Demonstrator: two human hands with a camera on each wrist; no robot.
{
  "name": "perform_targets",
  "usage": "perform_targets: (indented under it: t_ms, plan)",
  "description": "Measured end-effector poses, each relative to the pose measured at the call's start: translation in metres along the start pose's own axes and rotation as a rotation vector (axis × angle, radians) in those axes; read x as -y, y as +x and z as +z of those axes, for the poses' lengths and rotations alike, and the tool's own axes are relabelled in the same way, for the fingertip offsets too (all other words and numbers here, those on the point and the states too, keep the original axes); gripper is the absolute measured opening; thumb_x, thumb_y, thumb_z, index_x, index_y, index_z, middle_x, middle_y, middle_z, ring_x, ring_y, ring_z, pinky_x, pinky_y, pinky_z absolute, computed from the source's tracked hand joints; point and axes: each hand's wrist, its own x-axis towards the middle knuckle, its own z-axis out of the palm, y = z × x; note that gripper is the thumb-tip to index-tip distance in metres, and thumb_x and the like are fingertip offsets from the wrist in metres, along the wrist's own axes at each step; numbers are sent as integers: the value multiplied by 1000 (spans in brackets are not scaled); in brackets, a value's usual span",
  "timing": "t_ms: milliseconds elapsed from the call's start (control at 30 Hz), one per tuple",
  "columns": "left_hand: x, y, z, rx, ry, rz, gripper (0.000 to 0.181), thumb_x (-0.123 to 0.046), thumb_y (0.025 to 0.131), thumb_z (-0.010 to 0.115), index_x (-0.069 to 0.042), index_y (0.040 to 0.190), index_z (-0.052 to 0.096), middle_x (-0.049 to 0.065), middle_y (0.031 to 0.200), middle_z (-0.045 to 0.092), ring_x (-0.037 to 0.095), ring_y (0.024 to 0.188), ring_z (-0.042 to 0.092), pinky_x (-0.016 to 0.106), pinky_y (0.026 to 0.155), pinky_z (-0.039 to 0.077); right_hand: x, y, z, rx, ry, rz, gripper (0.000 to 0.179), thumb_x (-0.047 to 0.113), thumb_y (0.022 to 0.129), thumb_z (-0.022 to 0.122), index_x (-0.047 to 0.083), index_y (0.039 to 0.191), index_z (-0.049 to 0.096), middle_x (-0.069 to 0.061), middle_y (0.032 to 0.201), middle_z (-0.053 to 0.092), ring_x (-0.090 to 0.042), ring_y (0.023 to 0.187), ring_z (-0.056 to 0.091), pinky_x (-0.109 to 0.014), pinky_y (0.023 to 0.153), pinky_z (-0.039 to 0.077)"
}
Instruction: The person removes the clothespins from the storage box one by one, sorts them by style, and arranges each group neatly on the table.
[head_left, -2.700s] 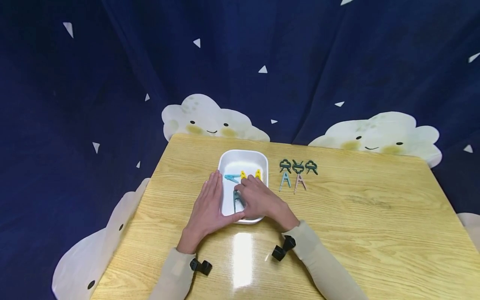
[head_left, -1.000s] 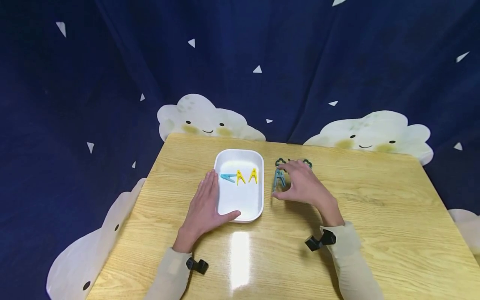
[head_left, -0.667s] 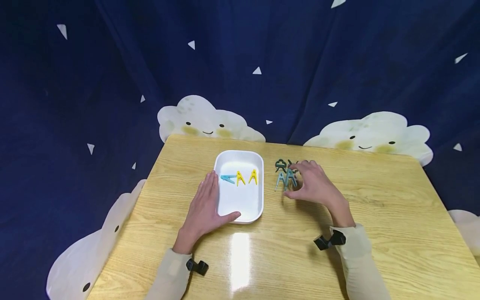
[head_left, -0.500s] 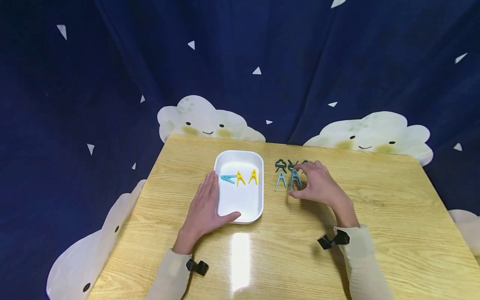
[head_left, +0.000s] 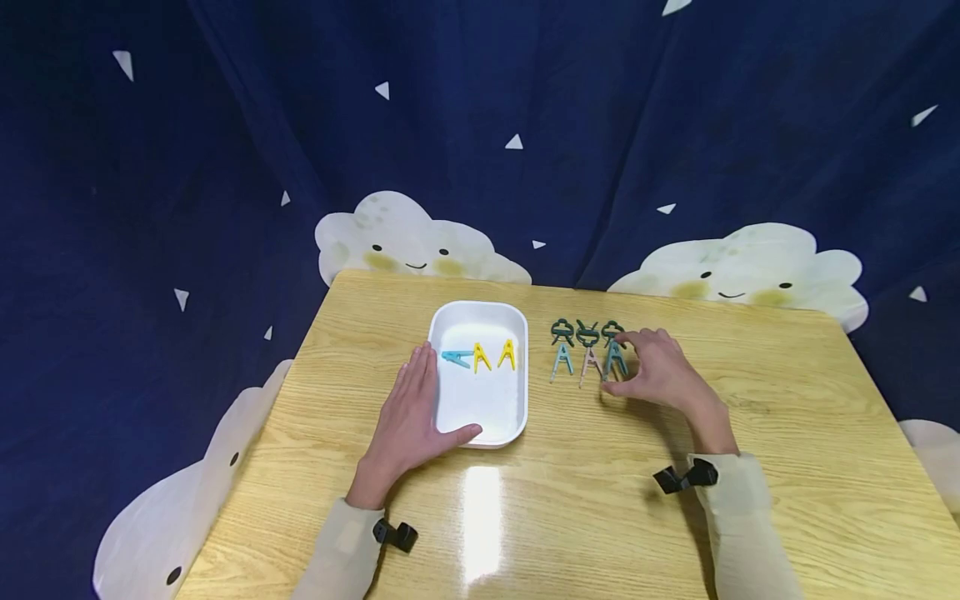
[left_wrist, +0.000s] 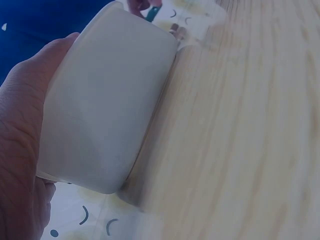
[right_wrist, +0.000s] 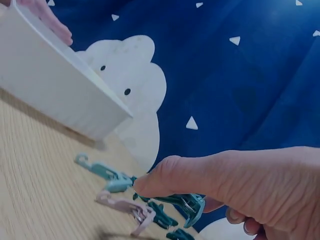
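My right hand [head_left: 663,375] pinches a dark teal clothespin [head_left: 615,360] between thumb and fingers, just right of a pink clothespin [head_left: 591,365]. A light blue clothespin [head_left: 562,360] lies left of the pink one. Behind them runs a row of dark green clips [head_left: 562,332]. My left hand [head_left: 408,421] lies along the left side of a white tray [head_left: 480,408], fingers straight and thumb at its near rim. Inside the tray are a blue clothespin [head_left: 456,357] and two yellow clothespins [head_left: 481,357]. The right wrist view shows the teal clothespin [right_wrist: 192,206] partly hidden by the thumb.
Everything stands on a wooden table [head_left: 750,483], whose far edge meets a dark blue curtain [head_left: 480,125] with clouds and white triangles. A black wrist camera [head_left: 686,477] sits on the right sleeve, another [head_left: 395,535] on the left.
My right hand has taken the teal clothespin out of the tray and carried it right, past the light blue and pink ones. The left hand has stayed at the tray.
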Motion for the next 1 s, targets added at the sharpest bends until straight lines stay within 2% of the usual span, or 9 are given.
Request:
perform_targets:
  t_ms: [133,300,533,767,1000]
  plan:
    - [0,0,0,-2,1,2,139,-91,76,58,0,166,4,15,175,5,22,162,0,42,132,10,-11,1,4,5,-23,3,87,44,71,93,-5,136,62,-24,115,70,-42,107,55,-59,97,41]
    - [1,0,0,6,-6,-2,139,-92,77,57,-2,167,1,11,176,0,21,162,-3,40,132,8,-22,1,11,31,-47,39,89,45,71,93,-6,137,61,-25,115,69,-46,109,56,-60,95,43]
    - [1,0,2,-4,-8,4,139,-91,76,58,-2,166,2,14,176,4,21,162,-2,41,132,9,-34,2,22,59,-36,67,88,48,72,91,-4,137,61,-27,118,67,-48,109,55,-62,91,44]
    - [2,0,2,-16,-7,9,139,-90,76,59,-1,166,4,15,176,5,23,162,1,42,132,11,-36,3,25,71,-41,84,90,50,73,90,-3,139,60,-28,115,66,-48,105,54,-61,89,45]
    - [1,-1,2,-15,-3,14,138,-90,76,60,0,166,5,16,175,7,23,162,1,42,132,11,-38,4,27,72,-42,89,90,49,73,90,-2,141,59,-22,108,65,-43,100,52,-56,85,43]
